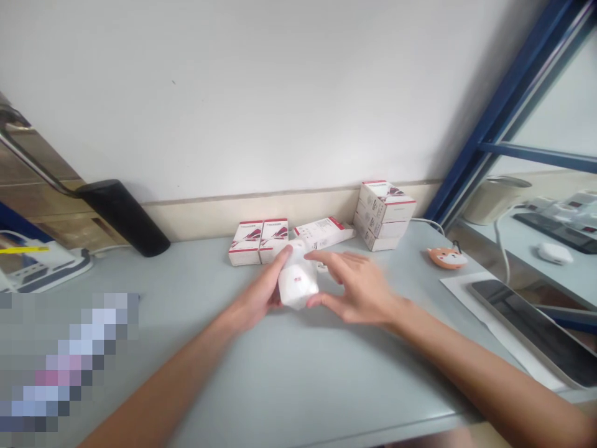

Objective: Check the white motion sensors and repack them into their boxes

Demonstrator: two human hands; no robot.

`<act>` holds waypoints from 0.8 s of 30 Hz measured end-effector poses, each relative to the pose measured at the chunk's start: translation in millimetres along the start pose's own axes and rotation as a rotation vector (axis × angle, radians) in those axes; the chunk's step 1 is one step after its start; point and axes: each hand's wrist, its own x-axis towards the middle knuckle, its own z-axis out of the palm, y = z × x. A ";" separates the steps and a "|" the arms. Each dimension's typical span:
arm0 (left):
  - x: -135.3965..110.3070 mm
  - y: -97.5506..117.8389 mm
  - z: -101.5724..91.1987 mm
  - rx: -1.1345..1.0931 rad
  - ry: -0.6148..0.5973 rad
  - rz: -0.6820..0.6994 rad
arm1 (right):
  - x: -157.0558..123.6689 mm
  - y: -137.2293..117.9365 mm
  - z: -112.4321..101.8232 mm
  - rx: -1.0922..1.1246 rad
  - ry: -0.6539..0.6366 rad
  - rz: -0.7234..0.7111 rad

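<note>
My left hand (259, 292) is closed around the left side of a white, rounded packet (297, 285) with a small red mark, which looks wrapped in thin white film. What is inside it I cannot make out. My right hand (357, 283) grips the packet from the right, its thumb at the lower corner and its index finger by the upper end; the other fingers are slightly blurred. Just behind the hands, two small white-and-red boxes (259, 239) stand side by side. A flat white box (324, 233) lies beside them, partly hidden by the packet and my hand.
A stack of similar boxes (385, 214) stands against the wall. To the right are an orange animal-faced item (446, 257) and a dark-screened phone (536, 330) on white paper. A black cylinder (124, 218) leans at the back left. A blue frame (485, 118) borders the grey table (280, 386).
</note>
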 end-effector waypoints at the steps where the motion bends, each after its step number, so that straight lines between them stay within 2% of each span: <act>1: -1.7 1.6 0.1 0.021 0.015 -0.012 | 0.8 -0.2 -0.3 -0.026 -0.019 0.022; 4: -7.8 9.3 4.7 0.148 0.017 0.031 | 2.7 3.5 1.6 -0.098 -0.044 0.007; 6: -11.8 15.2 9.9 0.315 -0.022 0.108 | 3.5 8.5 3.1 -0.124 -0.068 -0.090; 8: -13.7 21.6 13.8 0.425 -0.040 0.122 | 4.4 14.5 2.8 -0.117 -0.109 -0.166; 11: -6.4 33.9 13.6 0.440 -0.080 0.161 | 6.7 24.1 -2.7 -0.105 -0.083 -0.116; 13: 9.0 43.6 10.3 0.391 -0.095 0.249 | 8.9 31.0 -9.2 -0.121 0.019 0.009; 14: 20.1 48.2 8.6 0.374 -0.064 0.285 | 10.0 34.6 -12.8 -0.129 0.086 0.083; 15: 33.0 51.9 7.5 0.400 0.023 0.323 | 11.0 38.3 -16.4 -0.137 0.158 0.154; 16: 47.2 54.5 7.1 0.476 0.114 0.379 | 11.9 42.0 -19.8 -0.148 0.229 0.216; 18: 76.3 55.1 9.2 0.761 0.197 0.490 | 12.8 49.1 -25.2 -0.181 0.354 0.299; 19: 89.6 52.9 11.6 0.927 0.203 0.536 | 13.0 52.0 -27.2 -0.201 0.403 0.322; 21: 109.6 45.0 18.3 1.021 0.178 0.546 | 13.1 56.1 -29.8 -0.238 0.471 0.338; 24: 117.4 32.8 28.9 1.104 0.135 0.540 | 13.1 57.3 -31.8 -0.278 0.504 0.346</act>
